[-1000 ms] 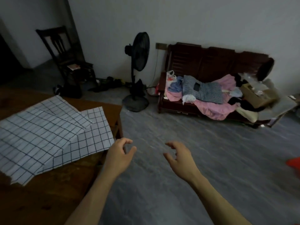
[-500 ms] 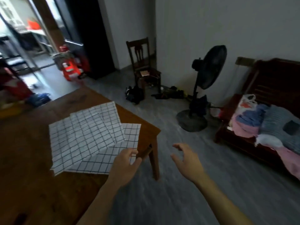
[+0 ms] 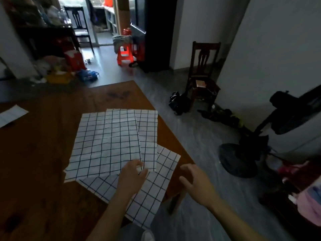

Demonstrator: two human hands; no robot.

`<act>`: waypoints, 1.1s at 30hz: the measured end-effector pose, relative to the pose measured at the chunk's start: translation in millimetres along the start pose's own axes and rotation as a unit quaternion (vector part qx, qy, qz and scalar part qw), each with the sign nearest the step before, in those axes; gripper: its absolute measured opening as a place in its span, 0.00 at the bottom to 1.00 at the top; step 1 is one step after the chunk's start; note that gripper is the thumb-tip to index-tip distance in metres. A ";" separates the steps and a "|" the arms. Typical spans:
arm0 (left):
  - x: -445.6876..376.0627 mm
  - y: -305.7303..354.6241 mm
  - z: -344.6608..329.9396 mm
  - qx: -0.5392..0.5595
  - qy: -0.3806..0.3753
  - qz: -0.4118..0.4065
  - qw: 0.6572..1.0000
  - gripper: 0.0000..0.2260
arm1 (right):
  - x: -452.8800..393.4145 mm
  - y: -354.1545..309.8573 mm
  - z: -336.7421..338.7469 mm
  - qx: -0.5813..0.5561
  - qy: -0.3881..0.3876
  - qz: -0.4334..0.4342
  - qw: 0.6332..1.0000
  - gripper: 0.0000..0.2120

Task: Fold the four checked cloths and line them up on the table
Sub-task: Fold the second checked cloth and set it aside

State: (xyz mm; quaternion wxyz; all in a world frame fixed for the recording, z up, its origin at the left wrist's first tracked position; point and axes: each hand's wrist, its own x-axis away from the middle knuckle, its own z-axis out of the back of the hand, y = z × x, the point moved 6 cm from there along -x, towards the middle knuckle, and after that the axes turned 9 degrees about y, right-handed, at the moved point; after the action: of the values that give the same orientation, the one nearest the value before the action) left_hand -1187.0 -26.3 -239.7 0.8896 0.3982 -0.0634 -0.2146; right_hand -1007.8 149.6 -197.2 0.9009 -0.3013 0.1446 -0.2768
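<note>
White cloths with a dark check lie overlapped and unfolded on the brown wooden table [image 3: 43, 136]. The top cloth [image 3: 106, 141] lies flat; a second cloth [image 3: 147, 134] shows as a strip along its right side. A third cloth [image 3: 149, 193] sits underneath at an angle and hangs over the table's near right edge. My left hand [image 3: 132, 176] is over the near corner of the top cloth, fingers loosely bent; whether it touches is unclear. My right hand [image 3: 194, 183] hovers beyond the table's right edge, fingers loosely curled, holding nothing.
A white paper [image 3: 10, 115] lies at the table's far left. A dark standing fan [image 3: 257, 150] is on the floor to the right. A wooden chair [image 3: 203, 75] with bags beside it stands by the wall. A red stool [image 3: 124, 55] and clutter lie further back.
The view has swung left and down onto the table. My left hand has moved over the cloths from beside the table's edge. My right hand has followed, staying off the table.
</note>
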 end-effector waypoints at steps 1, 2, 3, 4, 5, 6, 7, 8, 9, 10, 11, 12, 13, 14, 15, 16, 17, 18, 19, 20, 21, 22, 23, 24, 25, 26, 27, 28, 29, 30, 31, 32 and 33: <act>-12.0 -9.8 -5.0 -0.002 0.005 0.016 1.000 0.12 | -15.6 0.8 -4.3 0.007 -0.015 0.007 1.000 0.16; -22.7 -19.6 -8.8 -0.009 0.010 0.029 0.999 0.13 | -31.3 1.3 -9.3 0.015 -0.030 0.013 0.999 0.16; -31.9 -27.9 -12.4 -0.022 0.013 0.038 0.999 0.13 | -46.6 2.4 -14.4 0.021 -0.040 0.017 0.999 0.16; -38.6 -35.5 -15.8 -0.040 0.012 0.050 0.998 0.14 | -60.3 3.1 -19.9 0.023 -0.050 0.021 0.998 0.16; -42.9 -41.8 -18.8 -0.059 0.012 0.060 0.996 0.14 | -70.9 1.9 -25.8 0.021 -0.062 0.023 0.998 0.17; -44.8 -47.3 -20.6 -0.074 0.016 0.071 0.995 0.15 | -79.3 -1.1 -32.0 0.019 -0.074 0.026 0.997 0.17; -46.6 -51.9 -22.4 -0.092 0.025 0.077 0.992 0.16 | -86.7 -4.0 -39.5 0.019 -0.089 0.035 0.995 0.18; -48.7 -54.1 -24.5 -0.118 0.031 0.080 0.989 0.17 | -93.7 -6.4 -47.6 0.020 -0.108 0.047 0.993 0.19; -52.3 -56.2 -27.9 -0.149 0.033 0.080 0.985 0.19 | -101.1 -7.9 -54.8 0.020 -0.128 0.057 0.990 0.19; -56.2 -58.1 -31.9 -0.176 0.031 0.081 0.981 0.22 | -108.5 -8.1 -61.2 0.019 -0.146 0.064 0.987 0.19; -60.3 -59.7 -36.7 -0.197 0.027 0.084 0.976 0.24 | -115.9 -6.5 -66.9 0.017 -0.163 0.067 0.984 0.20; -63.4 -59.8 -42.1 -0.208 0.024 0.089 0.974 0.25 | -123.2 -3.9 -71.4 0.011 -0.177 0.071 0.982 0.19; -66.0 -58.4 -47.4 -0.214 0.021 0.095 0.972 0.26 | -130.0 -1.6 -75.6 0.007 -0.190 0.081 0.978 0.19; -68.5 -56.9 -52.4 -0.218 0.020 0.102 0.970 0.26 | -137.3 -0.3 -79.1 0.004 -0.202 0.094 0.975 0.19; -71.0 -55.7 -57.3 -0.224 0.023 0.109 0.968 0.27 | -144.8 2.2 -82.5 0.004 -0.215 0.109 0.970 0.19; -73.7 -55.3 -62.2 -0.233 0.023 0.119 0.965 0.27 | -153.6 5.6 -85.4 0.002 -0.228 0.123 0.966 0.19; -75.8 -55.2 -65.8 -0.243 0.021 0.128 0.961 0.27 | -162.3 9.7 -87.4 -0.005 -0.240 0.132 0.962 0.19; -75.7 -55.9 -68.6 -0.250 0.023 0.136 0.958 0.26 | -170.0 13.2 -87.4 -0.014 -0.250 0.138 0.958 0.19; -76.1 -55.5 -71.0 -0.256 0.032 0.144 0.955 0.24 | -178.8 17.7 -86.3 -0.025 -0.258 0.149 0.954 0.19; -75.9 -53.9 -72.8 -0.262 0.046 0.151 0.952 0.20 | -187.2 23.2 -84.7 -0.030 -0.269 0.161 0.949 0.19; -76.1 -50.8 -73.0 -0.273 0.064 0.154 0.947 0.15 | -195.6 29.2 -82.5 -0.034 -0.283 0.168 0.944 0.19; -77.7 -45.5 -72.3 -0.286 0.080 0.158 0.942 0.09 | -204.0 34.5 -79.0 -0.042 -0.294 0.169 0.940 0.19; -79.7 -38.4 -71.6 -0.295 0.093 0.164 0.937 0.05 | -211.7 38.9 -74.8 -0.053 -0.305 0.171 0.935 0.18; -83.1 -32.1 -70.7 -0.296 0.106 0.174 0.933 0.02 | -219.5 41.8 -70.9 -0.057 -0.315 0.179 0.930 0.18; -87.4 -24.3 -69.4 -0.285 0.118 0.191 0.932 0.02 | -228.1 45.4 -68.7 -0.054 -0.317 0.195 0.927 0.17; -90.6 -16.0 -68.8 -0.274 0.129 0.209 0.930 0.04 | -236.0 48.4 -67.1 -0.047 -0.313 0.216 0.924 0.17; -90.5 -6.6 -67.8 -0.261 0.147 0.223 0.928 0.05 | -241.9 50.4 -65.3 -0.047 -0.314 0.229 0.920 0.16; -89.4 3.3 -65.8 -0.248 0.169 0.235 0.925 0.05 | -247.6 49.7 -63.5 -0.058 -0.315 0.236 0.917 0.15; -88.0 13.5 -64.1 -0.238 0.187 0.242 0.922 0.04 | -252.3 45.9 -62.2 -0.068 -0.318 0.244 0.914 0.15; -86.5 23.9 -62.4 -0.231 0.200 0.246 0.920 0.04 | -255.5 40.9 -61.8 -0.079 -0.322 0.255 0.908 0.14; -83.7 32.1 -61.4 -0.223 0.209 0.252 0.918 0.04 | -257.3 34.5 -62.7 -0.090 -0.325 0.269 0.902 0.14; -80.0 38.8 -60.0 -0.217 0.218 0.259 0.916 0.04 | -256.8 28.3 -64.8 -0.096 -0.330 0.284 0.895 0.15; -76.0 43.2 -59.0 -0.209 0.228 0.267 0.913 0.04 | -254.6 21.6 -66.5 -0.095 -0.336 0.296 0.889 0.17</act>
State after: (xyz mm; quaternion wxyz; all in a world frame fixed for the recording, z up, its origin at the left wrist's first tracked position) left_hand -1224.4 72.3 -243.3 0.9669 0.2096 0.0838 0.1188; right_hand -1232.3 282.3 -238.4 0.9028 -0.4039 -0.0589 0.1357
